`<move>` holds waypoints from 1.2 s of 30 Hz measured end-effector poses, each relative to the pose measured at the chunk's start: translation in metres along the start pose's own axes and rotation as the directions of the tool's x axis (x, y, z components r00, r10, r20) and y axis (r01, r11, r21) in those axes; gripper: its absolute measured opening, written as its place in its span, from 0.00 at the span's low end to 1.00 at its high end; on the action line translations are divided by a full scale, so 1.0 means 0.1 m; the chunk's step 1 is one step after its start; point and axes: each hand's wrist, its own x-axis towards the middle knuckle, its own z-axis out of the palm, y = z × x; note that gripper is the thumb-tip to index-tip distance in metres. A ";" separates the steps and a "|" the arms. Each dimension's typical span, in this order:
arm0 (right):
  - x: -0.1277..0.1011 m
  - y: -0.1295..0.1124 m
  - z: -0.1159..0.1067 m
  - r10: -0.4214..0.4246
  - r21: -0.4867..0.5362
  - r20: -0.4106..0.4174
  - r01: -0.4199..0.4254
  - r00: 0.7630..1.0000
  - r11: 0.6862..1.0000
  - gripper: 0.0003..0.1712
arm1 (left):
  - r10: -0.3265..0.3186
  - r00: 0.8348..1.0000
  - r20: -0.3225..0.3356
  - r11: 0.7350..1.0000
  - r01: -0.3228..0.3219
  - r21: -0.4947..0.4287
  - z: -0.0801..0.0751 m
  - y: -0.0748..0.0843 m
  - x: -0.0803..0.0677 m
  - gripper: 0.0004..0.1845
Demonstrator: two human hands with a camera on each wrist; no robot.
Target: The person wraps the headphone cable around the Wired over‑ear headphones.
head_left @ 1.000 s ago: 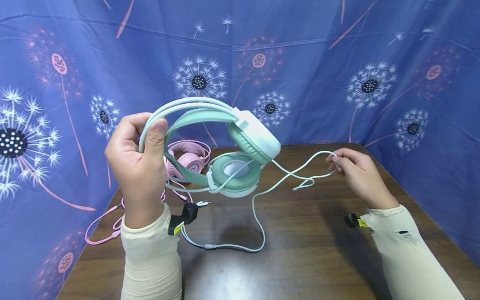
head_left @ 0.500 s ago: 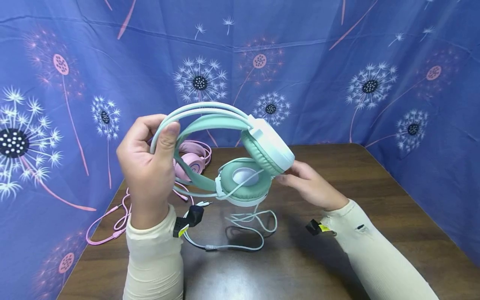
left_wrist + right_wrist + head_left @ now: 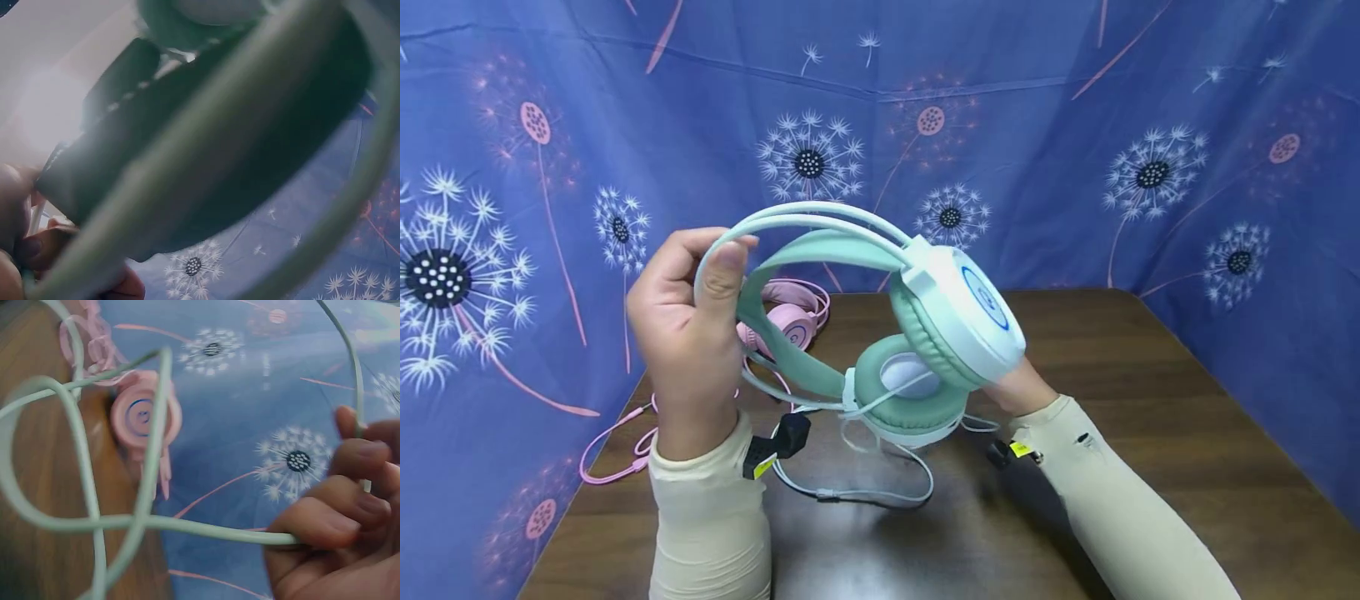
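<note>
Mint-green and white headphones (image 3: 820,248) are held up over the table, the headband toward the left and both ear cups toward the right. My left hand (image 3: 688,325) grips the thin outer bands, thumb in front. Behind the near ear cup (image 3: 951,312), my right hand (image 3: 1024,388) is mostly hidden in the head view. The right wrist view shows the fingers of that hand (image 3: 340,509) curled around the pale green cable (image 3: 206,530), which loops loosely in front of them. Part of this cable (image 3: 880,497) hangs below the ear cups, low over the table.
Pink headphones (image 3: 795,323) lie at the back left of the wooden table (image 3: 1112,358), partly covered by the held pair. Their pink cable (image 3: 606,480) trails along the left edge. A blue dandelion-print cloth (image 3: 1037,158) surrounds the table's back and sides.
My right hand has come in from the right to behind the near ear cup, bringing the cable with it. The headphones have shifted slightly right and turned, exposing the near cup's blue ring logo.
</note>
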 end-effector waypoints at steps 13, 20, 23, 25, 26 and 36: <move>-0.24 -0.25 0.37 0.228 -0.634 0.503 0.176 0.834 0.753 0.06 | 0.090 0.973 -0.214 0.996 -0.085 0.033 0.03 -0.04 0.07 0.14; -0.48 -0.45 0.12 0.202 -0.751 0.449 0.245 0.870 0.613 0.09 | 0.172 0.953 -0.251 0.978 -0.135 0.158 0.03 -0.13 0.10 0.17; -0.56 -0.50 -0.10 0.223 -0.826 0.342 0.179 0.913 0.534 0.09 | 0.186 0.943 -0.278 0.971 -0.133 0.197 0.03 -0.14 0.12 0.12; -0.61 -0.52 -0.26 0.229 -0.863 0.280 0.140 0.932 0.486 0.08 | 0.190 0.934 -0.304 0.970 -0.131 0.205 0.02 -0.14 0.14 0.08; -0.63 -0.52 -0.34 0.233 -0.879 0.248 0.117 0.940 0.461 0.08 | 0.191 0.929 -0.317 0.970 -0.130 0.203 0.02 -0.14 0.14 0.07; -0.59 -0.47 -0.91 0.237 -0.980 0.005 -0.042 0.972 0.194 0.11 | 0.182 0.911 -0.371 0.982 -0.149 0.117 0.03 -0.12 0.16 0.08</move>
